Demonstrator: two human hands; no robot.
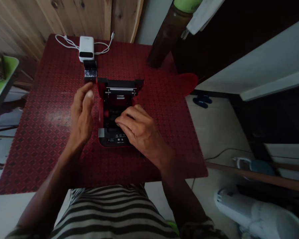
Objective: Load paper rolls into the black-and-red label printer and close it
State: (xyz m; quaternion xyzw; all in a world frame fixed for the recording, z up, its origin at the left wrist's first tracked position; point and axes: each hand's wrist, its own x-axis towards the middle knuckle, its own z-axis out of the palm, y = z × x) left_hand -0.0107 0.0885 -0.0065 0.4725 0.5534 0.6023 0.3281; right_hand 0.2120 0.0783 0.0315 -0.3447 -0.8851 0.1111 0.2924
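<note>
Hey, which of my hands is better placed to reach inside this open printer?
Probably your right hand: its fingertips are over the open compartment of the printer. Your left hand is outside, to the printer's left, near the raised lid.

The single head-worn camera looks forward and down from above the striped garment [109, 212], near enough that the left hand [82, 114] and right hand [141, 126] sit mid-view, with the red tabletop [47, 146] and floor [209, 132] beyond it in frame.
</note>
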